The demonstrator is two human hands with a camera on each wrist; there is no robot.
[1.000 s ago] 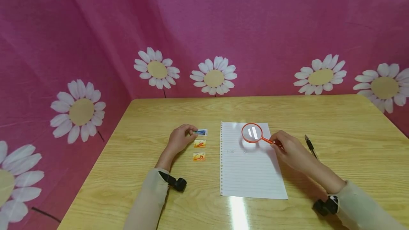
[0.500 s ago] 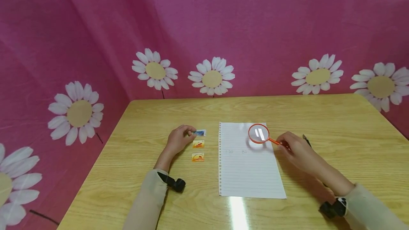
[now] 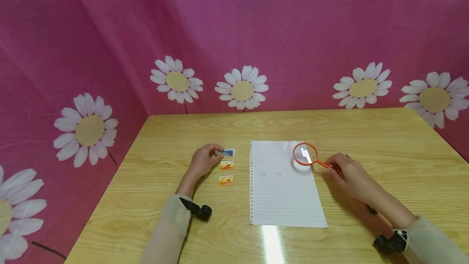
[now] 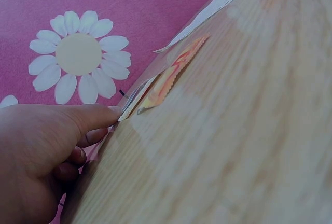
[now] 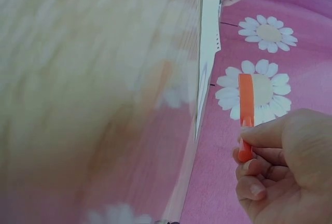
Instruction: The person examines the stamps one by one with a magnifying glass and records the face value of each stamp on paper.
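Observation:
My left hand [image 3: 206, 161] pinches the left edge of a blue postage stamp [image 3: 229, 152]; in the left wrist view the thumb [image 4: 98, 116] lies at that stamp's end, the index fingertip mostly hidden. Two yellow-orange stamps, an upper one [image 3: 226, 166] and a lower one [image 3: 226, 180], lie in a column below it. My right hand [image 3: 353, 176] grips the handle of an orange-rimmed magnifying glass [image 3: 317, 160], its lens over the upper right edge of the lined paper [image 3: 283, 203]. Edge-on, the magnifying glass [image 5: 246, 99] also shows in the right wrist view.
A black pen [image 3: 371, 209] lies on the wooden table [image 3: 183, 129], mostly hidden under my right hand and forearm. Faint pencilled numbers stand on the paper. Behind and left of the table hangs a pink curtain [image 3: 293, 31] with daisies.
My right hand has moved the magnifying glass rightward, from over the paper's upper part to its right edge, covering more of the pen. The left hand stays at the blue stamp.

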